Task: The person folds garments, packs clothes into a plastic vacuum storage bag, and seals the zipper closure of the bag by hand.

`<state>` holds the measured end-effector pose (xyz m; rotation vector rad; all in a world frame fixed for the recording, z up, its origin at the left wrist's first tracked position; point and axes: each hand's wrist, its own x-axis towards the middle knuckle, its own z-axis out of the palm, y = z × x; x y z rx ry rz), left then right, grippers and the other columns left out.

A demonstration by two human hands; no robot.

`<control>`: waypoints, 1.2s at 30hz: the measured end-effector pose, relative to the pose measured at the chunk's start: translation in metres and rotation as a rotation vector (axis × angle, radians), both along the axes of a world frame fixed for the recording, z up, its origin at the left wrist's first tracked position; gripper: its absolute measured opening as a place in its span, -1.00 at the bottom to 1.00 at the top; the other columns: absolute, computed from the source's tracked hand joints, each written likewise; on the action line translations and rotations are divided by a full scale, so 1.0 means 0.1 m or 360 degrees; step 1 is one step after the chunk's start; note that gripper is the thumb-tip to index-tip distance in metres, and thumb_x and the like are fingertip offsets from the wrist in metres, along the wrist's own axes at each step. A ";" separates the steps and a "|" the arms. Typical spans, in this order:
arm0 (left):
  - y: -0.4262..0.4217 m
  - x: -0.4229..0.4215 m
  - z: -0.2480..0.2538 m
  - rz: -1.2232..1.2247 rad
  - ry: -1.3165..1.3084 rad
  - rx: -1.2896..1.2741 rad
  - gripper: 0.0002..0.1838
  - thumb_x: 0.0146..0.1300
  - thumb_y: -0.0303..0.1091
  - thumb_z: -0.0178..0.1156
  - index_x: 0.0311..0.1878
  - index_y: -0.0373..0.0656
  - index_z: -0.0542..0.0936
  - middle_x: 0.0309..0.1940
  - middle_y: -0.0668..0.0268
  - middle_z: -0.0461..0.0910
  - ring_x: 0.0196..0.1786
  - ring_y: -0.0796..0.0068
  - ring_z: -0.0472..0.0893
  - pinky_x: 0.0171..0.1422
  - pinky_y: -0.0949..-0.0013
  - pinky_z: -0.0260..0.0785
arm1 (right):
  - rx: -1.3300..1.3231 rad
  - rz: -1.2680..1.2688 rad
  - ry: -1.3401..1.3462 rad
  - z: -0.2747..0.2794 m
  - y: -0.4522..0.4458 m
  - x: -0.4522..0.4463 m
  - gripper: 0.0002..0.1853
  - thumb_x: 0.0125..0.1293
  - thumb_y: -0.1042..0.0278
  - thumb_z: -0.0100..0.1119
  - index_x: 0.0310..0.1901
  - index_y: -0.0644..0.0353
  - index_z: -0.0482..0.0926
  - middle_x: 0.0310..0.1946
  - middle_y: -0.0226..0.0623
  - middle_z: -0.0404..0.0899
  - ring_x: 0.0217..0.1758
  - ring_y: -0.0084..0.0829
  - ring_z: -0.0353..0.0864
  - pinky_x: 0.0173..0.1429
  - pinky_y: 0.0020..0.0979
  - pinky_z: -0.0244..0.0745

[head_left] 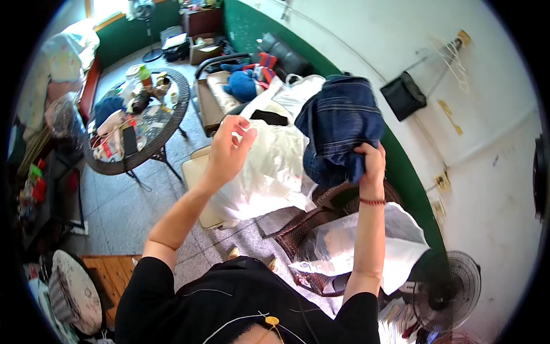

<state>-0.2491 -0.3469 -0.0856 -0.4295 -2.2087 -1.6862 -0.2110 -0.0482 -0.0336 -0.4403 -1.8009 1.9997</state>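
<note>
Folded dark blue denim [344, 123] is held up by my right hand [372, 160], whose fingers wrap its lower right edge. My left hand [231, 146] is raised in the middle of the view, with its fingers curled but apart and nothing between them. Beneath and beside it, a large white plastic bag [266, 172] lies on a cream seat [197, 166]. A black item [269, 118] rests at the bag's upper edge, between my left hand and the denim.
A round table [106, 167] full of small things stands at the left. Behind the bag, a blue plush toy [243, 86] sits on a chair. A wicker chair [289, 235] with a clear bag [329, 243] and a fan [447, 292] are at the lower right.
</note>
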 end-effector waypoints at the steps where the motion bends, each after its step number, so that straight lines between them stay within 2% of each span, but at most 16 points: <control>1: 0.13 0.13 0.01 -0.0216 0.0091 0.0255 -0.73 0.19 -0.29 0.23 -0.11 -0.18 0.45 -0.22 0.32 0.48 -0.21 0.49 0.49 -0.26 0.47 0.30 | -0.0247 -0.0053 0.0079 0.01 0.06 0.22 -0.61 -0.13 0.65 -0.01 -0.15 0.37 0.53 -0.27 -0.20 0.60 -0.27 -0.31 0.60 -0.09 -0.37 0.54; 3: 0.35 0.41 0.00 -0.0656 -0.0050 0.0544 -0.55 0.26 -0.23 0.18 0.15 -0.16 0.36 0.01 0.30 0.39 0.02 0.51 0.39 -0.07 0.46 0.35 | -0.0764 0.0161 0.0291 0.01 0.04 0.71 -0.56 -0.10 0.62 -0.05 -0.07 0.40 0.49 -0.15 -0.12 0.60 -0.13 -0.21 0.62 0.04 -0.28 0.55; 5: 0.56 0.62 0.07 -0.1284 -0.0373 0.0721 -0.38 0.26 -0.09 0.17 0.28 -0.19 0.23 0.06 0.23 0.35 0.06 0.47 0.38 0.05 0.41 0.33 | -0.0900 0.0104 0.0371 -0.14 -0.04 1.19 -0.53 -0.07 0.55 -0.05 -0.02 0.41 0.48 -0.08 -0.09 0.58 -0.06 -0.16 0.60 0.13 -0.22 0.51; 7: 0.71 0.87 0.00 -0.1535 -0.0482 0.0794 -0.19 0.21 0.04 0.20 0.34 -0.26 0.11 0.12 0.14 0.31 0.11 0.40 0.37 0.16 0.35 0.29 | -0.0798 0.0062 0.0394 -0.25 -0.24 1.68 -0.54 -0.09 0.55 -0.03 -0.04 0.40 0.49 -0.11 -0.11 0.59 -0.10 -0.18 0.60 0.11 -0.26 0.50; 9: 0.85 1.12 -0.06 -0.1630 -0.0358 0.0693 -0.09 0.16 0.10 0.23 0.36 -0.31 0.06 0.15 0.08 0.31 0.10 0.36 0.39 0.17 0.32 0.29 | -0.0510 -0.0301 0.0333 -0.36 -0.52 2.13 -0.54 -0.13 0.58 0.00 -0.06 0.39 0.50 -0.15 -0.15 0.59 -0.14 -0.23 0.60 0.06 -0.33 0.49; 12: 0.97 1.62 -0.10 -0.1551 -0.0624 0.0176 -0.06 0.16 0.12 0.23 0.33 -0.39 0.05 0.13 0.03 0.34 0.04 0.32 0.45 0.15 0.32 0.30 | -0.0579 -0.0517 0.0316 -0.65 -0.65 2.83 -0.54 -0.18 0.73 0.02 -0.11 0.34 0.51 -0.20 -0.22 0.60 -0.16 -0.30 0.59 0.05 -0.36 0.47; 13: 1.01 1.86 -0.06 -0.1547 -0.0637 0.0189 -0.07 0.14 0.10 0.25 0.31 -0.39 0.07 0.10 0.04 0.32 0.06 0.33 0.42 0.17 0.30 0.28 | -0.0582 -0.0583 0.0347 -0.75 -0.68 3.08 -0.54 -0.18 0.76 0.02 -0.11 0.33 0.51 -0.20 -0.22 0.60 -0.16 -0.30 0.59 0.05 -0.35 0.47; 15: 1.12 2.27 -0.32 -0.1284 -0.0089 -0.0124 -0.12 0.13 0.06 0.27 0.28 -0.37 0.11 0.07 0.08 0.30 0.07 0.31 0.37 0.20 0.27 0.23 | -0.0470 -0.0720 0.0446 -0.95 -0.71 3.61 -0.55 -0.16 0.77 0.05 -0.11 0.31 0.51 -0.20 -0.23 0.60 -0.17 -0.34 0.59 0.04 -0.36 0.47; 17: 1.23 2.79 -0.55 -0.1442 -0.0415 0.0114 -0.26 0.11 0.00 0.31 0.18 -0.31 0.26 0.00 0.16 0.32 0.04 0.35 0.37 0.17 0.32 0.22 | -0.0382 -0.0823 0.0543 -1.16 -0.68 4.16 -0.59 -0.11 0.78 0.13 -0.14 0.27 0.56 -0.19 -0.30 0.61 -0.14 -0.43 0.58 0.05 -0.41 0.45; 20: 1.39 3.51 -0.77 -0.1664 -0.0561 -0.0033 -0.43 0.20 0.00 0.22 0.08 -0.28 0.40 -0.06 0.23 0.41 0.01 0.42 0.41 0.12 0.35 0.25 | -0.0420 -0.1089 0.0648 -1.38 -0.71 4.93 -0.60 -0.14 0.78 0.15 -0.17 0.26 0.56 -0.22 -0.30 0.61 -0.17 -0.44 0.58 0.02 -0.42 0.47; 23: 1.74 4.01 -1.04 -0.2575 -0.1818 0.0914 -0.56 0.37 -0.03 -0.03 0.11 -0.16 0.45 0.02 0.31 0.50 0.02 0.48 0.50 0.14 0.27 0.32 | -0.0508 -0.1372 0.0745 -1.60 -0.69 5.74 -0.61 -0.17 0.78 0.09 -0.22 0.26 0.55 -0.25 -0.28 0.61 -0.24 -0.41 0.60 -0.03 -0.41 0.50; 25: 1.94 4.38 -1.03 -0.2529 -0.1935 0.0463 -0.64 0.37 -0.17 0.01 0.12 -0.17 0.46 0.03 0.34 0.51 0.04 0.50 0.51 0.13 0.26 0.36 | -0.0716 -0.1389 0.0751 -1.72 -0.69 6.28 -0.54 -0.19 0.71 0.05 -0.11 0.28 0.52 -0.18 -0.24 0.60 -0.10 -0.33 0.58 0.07 -0.39 0.45; 27: 2.03 4.89 -0.89 -0.2549 -0.1947 0.0156 -0.47 0.22 -0.44 0.20 0.25 -0.23 0.31 0.03 0.27 0.49 0.08 0.48 0.49 0.13 0.40 0.39 | -0.0722 -0.1597 0.0753 -1.85 -0.74 6.61 -0.60 -0.14 0.69 0.04 -0.15 0.30 0.51 -0.23 -0.25 0.60 -0.19 -0.36 0.59 -0.02 -0.42 0.48; 31: 2.25 5.67 -0.51 -0.2650 -0.1639 -0.0299 -0.42 0.05 -0.39 0.39 0.11 -0.40 0.39 -0.10 0.19 0.55 -0.06 0.48 0.55 0.08 0.44 0.41 | -0.0841 -0.1652 0.0975 -2.10 -0.89 7.18 -0.50 -0.11 0.69 0.03 -0.01 0.30 0.47 -0.14 -0.25 0.59 -0.08 -0.29 0.58 0.12 -0.33 0.46; 34: 2.55 5.98 -0.69 -0.3023 -0.1720 -0.0195 -0.51 -0.04 -0.56 0.36 0.01 -0.33 0.45 -0.15 0.25 0.57 -0.11 0.51 0.56 0.04 0.44 0.45 | -0.0806 -0.1729 0.0901 -2.47 -1.01 7.43 -0.49 -0.03 0.72 0.02 0.06 0.32 0.43 -0.08 -0.22 0.57 -0.06 -0.31 0.58 0.11 -0.33 0.46; 36: 2.70 6.13 -0.59 -0.3257 -0.1310 -0.0232 -0.66 -0.04 -0.65 0.27 -0.13 -0.22 0.50 -0.26 0.38 0.56 -0.18 0.62 0.53 0.00 0.52 0.40 | -0.0529 -0.1628 0.0512 -2.47 -1.09 7.61 -0.56 -0.01 0.69 0.10 0.00 0.32 0.48 -0.12 -0.23 0.60 -0.06 -0.37 0.57 0.08 -0.39 0.46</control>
